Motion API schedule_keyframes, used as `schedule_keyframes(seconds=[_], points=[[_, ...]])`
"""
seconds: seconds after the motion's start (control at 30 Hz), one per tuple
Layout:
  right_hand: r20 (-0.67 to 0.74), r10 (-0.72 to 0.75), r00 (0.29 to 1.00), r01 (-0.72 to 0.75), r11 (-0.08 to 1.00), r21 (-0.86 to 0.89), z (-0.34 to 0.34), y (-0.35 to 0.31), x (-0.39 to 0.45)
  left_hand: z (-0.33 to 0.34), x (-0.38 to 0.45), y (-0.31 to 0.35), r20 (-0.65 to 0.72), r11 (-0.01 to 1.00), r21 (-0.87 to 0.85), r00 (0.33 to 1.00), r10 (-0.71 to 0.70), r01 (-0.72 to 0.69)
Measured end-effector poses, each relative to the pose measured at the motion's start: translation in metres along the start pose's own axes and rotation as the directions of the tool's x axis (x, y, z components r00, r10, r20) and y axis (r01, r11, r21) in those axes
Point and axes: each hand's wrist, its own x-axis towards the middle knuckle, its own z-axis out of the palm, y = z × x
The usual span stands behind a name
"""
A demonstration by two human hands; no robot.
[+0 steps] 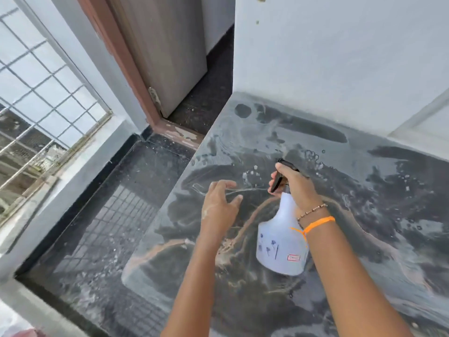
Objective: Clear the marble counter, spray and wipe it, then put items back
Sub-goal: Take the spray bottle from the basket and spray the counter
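The dark marble counter point(364, 190) fills the right half of the view, wet in patches with foam and streaks. My right hand point(297, 184) is shut on the black trigger head of a white spray bottle point(281, 242) held just above the counter's middle, nozzle pointing away toward the wall. My left hand point(220, 205) hovers open, fingers spread, to the left of the bottle over the counter near its left edge. It holds nothing. No cloth and no other items are in view.
White walls point(340, 57) close the counter at the back and right. Left of the counter's edge the dark floor point(116, 215) drops away. A wooden door point(170, 57) with a brown frame stands beyond, and a grilled window point(36, 93) is at far left.
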Motion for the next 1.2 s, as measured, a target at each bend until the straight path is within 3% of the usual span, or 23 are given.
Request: schedule_keyframes(seconds=[0.13,0.27,0.37,0.53,0.67,0.9,1.2], points=[[-0.073,0.152,0.986,-0.150,0.988,0.033,0.023,0.001,0.038,-0.012,0.034,-0.013,0.048,1.000,-0.020,0.999,0.013,-0.012],[0.006,0.263,0.965,-0.254,0.924,0.288,0.007,0.003,0.040,-0.009,0.046,-0.015,0.123,0.997,-0.076,0.992,0.018,-0.009],[-0.007,0.201,0.980,-0.174,0.863,0.475,-0.014,0.006,0.031,-0.002,0.048,-0.010,0.165,0.992,-0.117,0.984,0.065,-0.046],[-0.188,0.197,0.962,-0.051,0.808,0.586,-0.050,0.003,0.026,0.020,0.044,0.002,0.251,0.976,-0.121,0.945,0.208,-0.183],[-0.307,0.250,0.918,-0.064,0.859,0.508,-0.074,-0.005,0.027,0.036,0.039,0.009,0.283,0.969,-0.131,0.929,0.238,-0.209],[-0.237,0.180,0.955,0.019,0.759,0.651,-0.121,0.005,-0.009,0.065,0.020,0.022,0.370,0.954,-0.140,0.880,0.297,-0.264],[-0.391,0.193,0.900,0.092,0.792,0.604,-0.191,0.010,-0.031,0.112,-0.017,0.040,0.468,0.867,-0.051,0.755,0.459,-0.495]])
